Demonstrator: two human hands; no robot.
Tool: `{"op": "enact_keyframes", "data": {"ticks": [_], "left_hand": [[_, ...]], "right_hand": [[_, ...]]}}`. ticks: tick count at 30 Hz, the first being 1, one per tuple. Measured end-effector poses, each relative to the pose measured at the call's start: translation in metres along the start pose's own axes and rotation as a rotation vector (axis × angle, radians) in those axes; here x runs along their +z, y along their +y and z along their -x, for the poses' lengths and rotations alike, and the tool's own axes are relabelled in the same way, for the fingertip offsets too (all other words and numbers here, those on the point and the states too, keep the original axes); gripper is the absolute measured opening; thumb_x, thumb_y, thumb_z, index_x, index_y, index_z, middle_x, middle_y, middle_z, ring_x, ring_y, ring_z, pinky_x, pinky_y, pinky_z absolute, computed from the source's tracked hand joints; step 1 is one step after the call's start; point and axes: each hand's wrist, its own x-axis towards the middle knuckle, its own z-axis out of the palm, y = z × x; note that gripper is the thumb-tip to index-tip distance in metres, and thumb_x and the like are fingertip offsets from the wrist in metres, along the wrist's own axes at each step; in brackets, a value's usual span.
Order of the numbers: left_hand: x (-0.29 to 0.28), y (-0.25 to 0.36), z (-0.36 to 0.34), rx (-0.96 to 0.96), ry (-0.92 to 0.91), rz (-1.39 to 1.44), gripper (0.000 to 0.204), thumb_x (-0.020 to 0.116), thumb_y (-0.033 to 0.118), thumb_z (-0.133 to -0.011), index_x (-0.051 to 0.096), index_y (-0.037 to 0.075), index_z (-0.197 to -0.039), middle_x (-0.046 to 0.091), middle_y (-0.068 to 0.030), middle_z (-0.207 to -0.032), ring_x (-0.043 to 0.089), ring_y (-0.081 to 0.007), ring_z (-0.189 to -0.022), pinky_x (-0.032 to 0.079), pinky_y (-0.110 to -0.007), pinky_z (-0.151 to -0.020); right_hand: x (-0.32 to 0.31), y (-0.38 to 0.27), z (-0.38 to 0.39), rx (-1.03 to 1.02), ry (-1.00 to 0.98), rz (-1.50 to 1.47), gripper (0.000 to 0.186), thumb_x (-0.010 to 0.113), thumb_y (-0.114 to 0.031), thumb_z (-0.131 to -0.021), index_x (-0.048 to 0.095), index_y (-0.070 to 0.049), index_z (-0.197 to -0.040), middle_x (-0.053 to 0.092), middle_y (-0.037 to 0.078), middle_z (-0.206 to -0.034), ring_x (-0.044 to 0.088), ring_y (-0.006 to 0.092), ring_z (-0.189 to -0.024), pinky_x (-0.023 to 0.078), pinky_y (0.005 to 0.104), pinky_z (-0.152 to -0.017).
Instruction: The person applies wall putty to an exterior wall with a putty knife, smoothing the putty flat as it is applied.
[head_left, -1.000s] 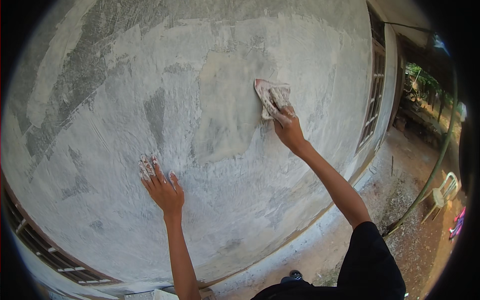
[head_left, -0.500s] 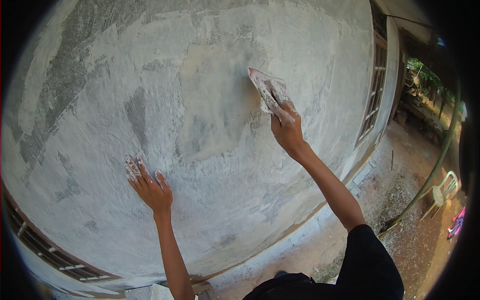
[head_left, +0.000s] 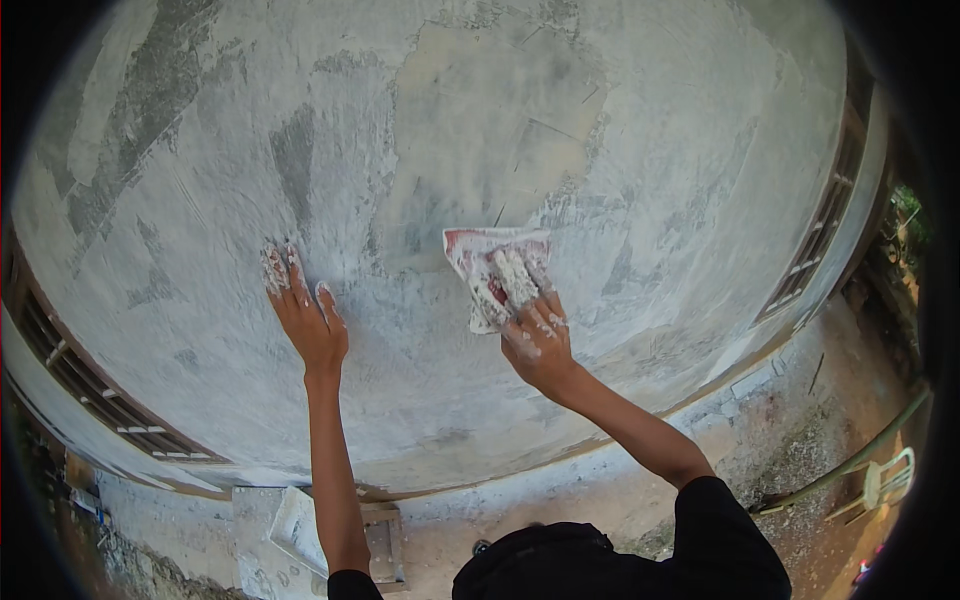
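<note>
Right hand (head_left: 535,340) presses sandpaper (head_left: 490,270) on patchy grey wall (head_left: 650,150) (outdoors).

Outdoor building site, exterior of house under finishing. Large rendered wall (head_left: 600,150) with patchy grey and pale skim coat, unpainted, trowel and rubbing marks all over. Louvred window (head_left: 815,250) with brown frame at right, another louvred window (head_left: 90,390) at lower left. Bare dirt ground (head_left: 800,440) along wall base, strewn with rubble and plaster spatter. Pale plastic chair (head_left: 885,480) standing on dirt at far right, greenery beyond.
</note>
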Motion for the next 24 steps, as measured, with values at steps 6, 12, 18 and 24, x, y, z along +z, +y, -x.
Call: {"op": "enact_keyframes", "data": {"ticks": [6, 12, 18, 24], "left_hand": [[0.0, 0.026, 0.016, -0.105, -0.02, 0.062, 0.047, 0.036, 0.017, -0.097, 0.033, -0.003, -0.139, 0.025, -0.0237, -0.147, 0.022, -0.0389, -0.136, 0.017, -0.046, -0.111], [-0.002, 0.035, 0.052, -0.136, -0.07, 0.074, 0.05, 0.048, 0.012, -0.091, 0.035, 0.0, -0.138, 0.028, -0.0241, -0.145, 0.027, -0.0397, -0.134, 0.022, -0.05, -0.108], [-0.007, 0.039, 0.062, -0.195, -0.099, 0.066, 0.051, 0.044, 0.013, -0.093, 0.031, 0.001, -0.141, 0.023, -0.0242, -0.148, 0.023, -0.0397, -0.136, 0.019, -0.047, -0.11], [0.001, 0.034, 0.068, -0.167, -0.059, 0.07, 0.051, 0.049, 0.013, -0.091, 0.035, 0.001, -0.138, 0.029, -0.0234, -0.145, 0.028, -0.0405, -0.133, 0.023, -0.05, -0.108]], "right_hand": [[0.041, 0.013, 0.022, 0.024, -0.15, 0.07, 0.025, 0.061, 0.003, -0.069, 0.065, -0.003, -0.093, 0.059, 0.018, -0.092, 0.058, 0.035, -0.091, 0.038, 0.0555, -0.098], [0.039, -0.03, 0.099, -0.056, -0.419, -0.168, 0.022, 0.062, -0.001, -0.071, 0.064, -0.004, -0.093, 0.057, 0.019, -0.091, 0.056, 0.0347, -0.094, 0.037, 0.0546, -0.098], [0.012, -0.008, -0.006, 0.051, -0.118, -0.026, 0.028, 0.061, 0.004, -0.07, 0.061, -0.001, -0.098, 0.055, 0.021, -0.094, 0.055, 0.0379, -0.094, 0.04, 0.0528, -0.093], [0.035, -0.035, 0.084, -0.071, -0.429, -0.079, 0.023, 0.059, 0.002, -0.073, 0.064, -0.004, -0.095, 0.058, 0.02, -0.096, 0.056, 0.0343, -0.097, 0.038, 0.0516, -0.098]]}}
